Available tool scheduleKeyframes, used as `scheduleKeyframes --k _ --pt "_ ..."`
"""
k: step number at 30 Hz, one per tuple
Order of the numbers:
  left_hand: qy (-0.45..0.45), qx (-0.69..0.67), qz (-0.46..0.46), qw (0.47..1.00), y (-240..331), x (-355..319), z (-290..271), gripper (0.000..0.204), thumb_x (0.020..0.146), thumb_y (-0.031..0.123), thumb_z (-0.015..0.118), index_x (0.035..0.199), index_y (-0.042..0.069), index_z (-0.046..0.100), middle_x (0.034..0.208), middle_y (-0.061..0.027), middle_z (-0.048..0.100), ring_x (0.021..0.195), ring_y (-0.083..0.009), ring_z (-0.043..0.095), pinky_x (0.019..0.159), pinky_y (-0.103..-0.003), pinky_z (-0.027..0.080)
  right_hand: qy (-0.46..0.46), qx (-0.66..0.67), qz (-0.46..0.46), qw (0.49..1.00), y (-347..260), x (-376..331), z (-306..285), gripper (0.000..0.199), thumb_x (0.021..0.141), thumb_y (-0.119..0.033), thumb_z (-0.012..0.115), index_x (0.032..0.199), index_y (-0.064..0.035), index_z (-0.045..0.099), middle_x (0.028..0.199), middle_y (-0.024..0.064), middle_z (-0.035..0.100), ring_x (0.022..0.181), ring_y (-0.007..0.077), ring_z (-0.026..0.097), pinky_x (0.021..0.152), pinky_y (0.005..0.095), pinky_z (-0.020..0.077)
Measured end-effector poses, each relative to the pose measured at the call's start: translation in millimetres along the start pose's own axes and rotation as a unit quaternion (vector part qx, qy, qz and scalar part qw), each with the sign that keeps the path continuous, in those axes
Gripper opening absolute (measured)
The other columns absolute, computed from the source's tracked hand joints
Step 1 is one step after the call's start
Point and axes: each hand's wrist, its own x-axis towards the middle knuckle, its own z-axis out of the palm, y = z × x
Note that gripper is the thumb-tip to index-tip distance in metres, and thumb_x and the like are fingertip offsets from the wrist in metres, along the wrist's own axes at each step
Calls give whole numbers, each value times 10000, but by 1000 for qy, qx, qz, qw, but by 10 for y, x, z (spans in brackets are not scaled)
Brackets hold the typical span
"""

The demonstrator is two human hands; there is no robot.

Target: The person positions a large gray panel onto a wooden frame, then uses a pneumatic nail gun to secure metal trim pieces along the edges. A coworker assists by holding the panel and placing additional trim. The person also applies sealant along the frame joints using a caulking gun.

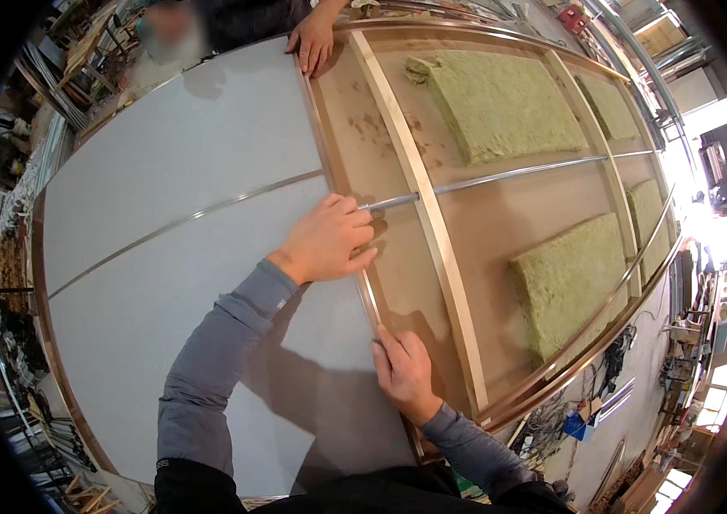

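Note:
A large flat panel lies before me. Grey-white sheets point(183, 120) cover its left part, and its right part is an open frame with a brown backing. Between the two parts runs a thin brown strip point(370, 300). My left hand point(329, 240) curls its fingers over this strip, beside the end of a metal rod point(393, 202); its fingertips are partly hidden. Nearer to me, my right hand point(406, 377) grips the same strip, thumb and fingers closed on it. A co-worker's hand point(314, 41) rests on the strip's far end.
Pale wooden slats point(421, 193) cross the open frame. Several yellow-green insulation slabs point(509, 103) lie on the backing. A brown metal rail point(586, 343) edges the right side. Cables and a blue box point(579, 426) sit on the floor beyond, and metal profiles point(50, 163) lie at left.

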Motion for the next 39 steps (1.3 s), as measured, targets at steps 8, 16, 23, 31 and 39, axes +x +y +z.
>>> scheduleKeyframes --k 8,16,23,31,39 --pt "3 -16 3 1000 -8 8 -24 289 911 317 760 782 101 618 885 -36 568 948 -267 552 930 -434 467 -19 10 14 1000 31 158 61 382 949 -53 764 1312 47 699 931 137 623 826 327 612 729 439 495" --pt "34 -13 41 998 -90 -11 -9 321 945 363 748 804 95 642 913 -42 573 956 -260 555 937 -416 461 -42 48 15 998 78 429 116 395 983 -95 750 1339 59 674 921 142 601 848 347 602 752 459 498" --pt "35 -10 26 999 -70 -36 -10 313 951 389 726 851 94 692 935 -35 607 983 -253 570 946 -413 462 -55 33 20 998 32 540 114 385 983 -90 753 1326 66 674 921 149 589 847 338 596 753 452 500" --pt "49 -17 11 999 -41 -38 -4 328 943 403 734 844 92 693 931 -39 612 989 -257 564 953 -408 472 -23 24 3 999 42 512 161 355 1007 -63 730 1337 55 675 939 135 602 791 276 607 715 385 521" --pt "59 -22 13 998 -40 -20 8 351 952 400 741 805 90 667 903 -45 593 976 -262 563 957 -418 466 -23 23 -2 999 73 518 165 361 1000 -56 735 1339 56 676 916 126 591 763 267 600 692 380 514"
